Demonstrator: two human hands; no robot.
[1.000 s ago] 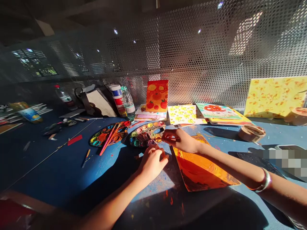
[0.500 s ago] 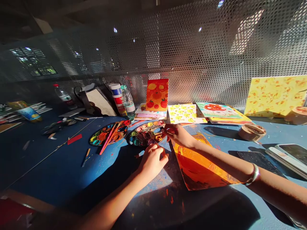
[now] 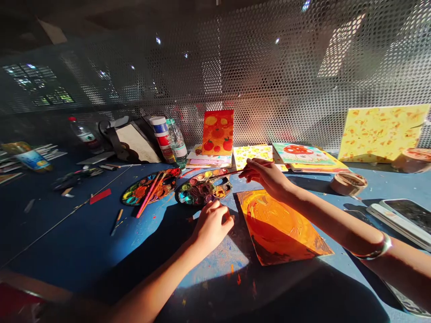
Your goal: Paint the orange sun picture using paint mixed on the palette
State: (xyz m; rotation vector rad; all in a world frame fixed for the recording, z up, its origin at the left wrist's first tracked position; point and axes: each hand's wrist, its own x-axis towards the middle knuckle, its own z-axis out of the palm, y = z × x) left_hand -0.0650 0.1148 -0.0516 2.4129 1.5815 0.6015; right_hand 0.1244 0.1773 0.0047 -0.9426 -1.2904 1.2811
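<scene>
Between the fingers of my right hand (image 3: 264, 176) is a thin brush (image 3: 227, 174), whose tip end reaches over the right-hand paint palette (image 3: 191, 195). My left hand (image 3: 213, 224) is curled near the front edge of that palette; what its fingers hold, if anything, is hidden. Below my right hand lies an orange painted sheet (image 3: 279, 229) with dark corners. A second palette (image 3: 129, 197) stands to the left, with a pink brush (image 3: 147, 197) and another brush across it.
Behind the palettes are bottles (image 3: 177, 143), stacked tubs (image 3: 163, 139) and an upright red-orange picture (image 3: 218, 132). Other pictures (image 3: 303, 154) lie beside it. To the right are a tape roll (image 3: 348, 183) and a phone (image 3: 407, 213). A perforated metal screen (image 3: 269, 80) rises behind.
My right hand has moved right, away from the palette, with the brush, uncovering more of the palette and the sheet's top edge. My left hand is nearly unmoved; the view has shifted slightly.
</scene>
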